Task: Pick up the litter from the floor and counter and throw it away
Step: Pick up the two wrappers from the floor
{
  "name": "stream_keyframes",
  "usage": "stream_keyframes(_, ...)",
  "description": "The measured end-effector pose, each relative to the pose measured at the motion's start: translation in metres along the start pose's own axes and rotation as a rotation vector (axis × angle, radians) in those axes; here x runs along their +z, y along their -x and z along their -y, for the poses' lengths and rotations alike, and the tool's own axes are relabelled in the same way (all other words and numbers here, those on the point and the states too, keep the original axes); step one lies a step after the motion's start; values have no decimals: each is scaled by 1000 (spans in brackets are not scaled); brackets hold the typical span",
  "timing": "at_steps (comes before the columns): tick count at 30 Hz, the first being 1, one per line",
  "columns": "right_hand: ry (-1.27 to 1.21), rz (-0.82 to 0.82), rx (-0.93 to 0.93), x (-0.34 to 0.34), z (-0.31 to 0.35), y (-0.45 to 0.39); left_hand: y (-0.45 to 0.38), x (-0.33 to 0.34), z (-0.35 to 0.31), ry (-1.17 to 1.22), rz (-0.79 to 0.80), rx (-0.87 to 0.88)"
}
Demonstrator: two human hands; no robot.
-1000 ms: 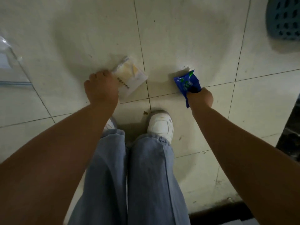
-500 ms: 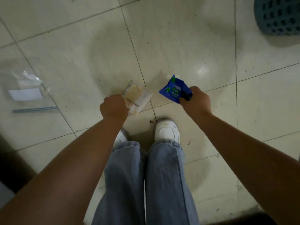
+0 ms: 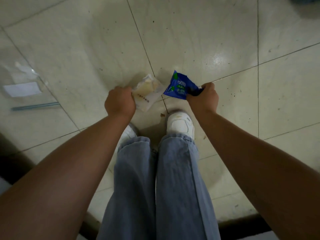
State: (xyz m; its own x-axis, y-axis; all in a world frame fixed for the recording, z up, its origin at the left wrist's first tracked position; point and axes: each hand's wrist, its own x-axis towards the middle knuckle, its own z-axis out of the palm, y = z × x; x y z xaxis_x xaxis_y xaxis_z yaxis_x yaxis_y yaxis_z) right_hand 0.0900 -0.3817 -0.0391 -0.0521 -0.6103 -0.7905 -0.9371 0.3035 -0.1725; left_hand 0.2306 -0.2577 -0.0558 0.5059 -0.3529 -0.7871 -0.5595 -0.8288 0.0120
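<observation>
Only the one head view here, looking straight down past both arms at a pale tiled floor [image 3: 190, 40] that's pretty grubby, with dark specks all over.

Left hand [image 3: 119, 101] is balled into a fist around one end of a cream wrapper [image 3: 147, 94]. Fingers are curled tight on it, so it's properly gripped. The wrapper is pale, semi-see-through plastic, crinkled, with a yellowish patch inside and a line of small dark print along one edge, too small to read. The free end sticks out to the right of the fist, up off the floor.

Right hand [image 3: 203, 99] has its fingers clamped on the corner of a blue wrapper [image 3: 179, 86]. That one is bright blue and glossy, with green blobs and some white lettering on the face, creased where it's pinched. It fans out to the left of the hand, and its tip is just beside the cream one. I can't tell whether they actually touch.

Both pieces hang out in front of the person's white sneakers [image 3: 180, 124], above baggy light-blue jeans [image 3: 173, 179].

Off to the left, well apart from all that, a clear zip bag [image 3: 29, 87] lies flat on the tiles. It has a white label patch in the middle and a blue seal strip along its near edge, and it's so see-through the grout lines show right through it.

There's a small brown crumb [image 3: 162, 115] right by the right shoe's toe.
</observation>
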Motion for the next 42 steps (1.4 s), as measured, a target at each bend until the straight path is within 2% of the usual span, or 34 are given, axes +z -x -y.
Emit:
stream_keyframes(6, -25, -52, 29, -87, 47, 68, 75, -110, -39, 150, -31, 65)
stream_keyframes(13, -144, -171, -86, -273, 135, 150, 163, -285, -131, 279, -119, 178)
stream_keyframes(18, -305, -288, -48, -378, 137, 181, 216, -362, -197, 418, -156, 242)
stream_keyframes(25, -290, -228, 89, -459, 105, 129, 224, -365, -303, 449, -77, 140)
stream_keyframes(29, -253, -107, 109, -486, 96, 64, 198, -352, -374, 506, -35, 5)
stream_keyframes(33, -389, 74, 153, -494, 87, 9, 178, -336, -422, 577, 72, -36)
stream_keyframes(36, -137, 185, 50, -499, 96, 0, 172, -324, -424, 402, 52, 22)
stream_keyframes(39, 129, 218, -155, -499, 106, 11, 175, -322, -404, 132, -15, 123)
stream_keyframes(42, 319, 170, -380, -491, 117, 28, 181, -333, -371, -69, -29, 119)
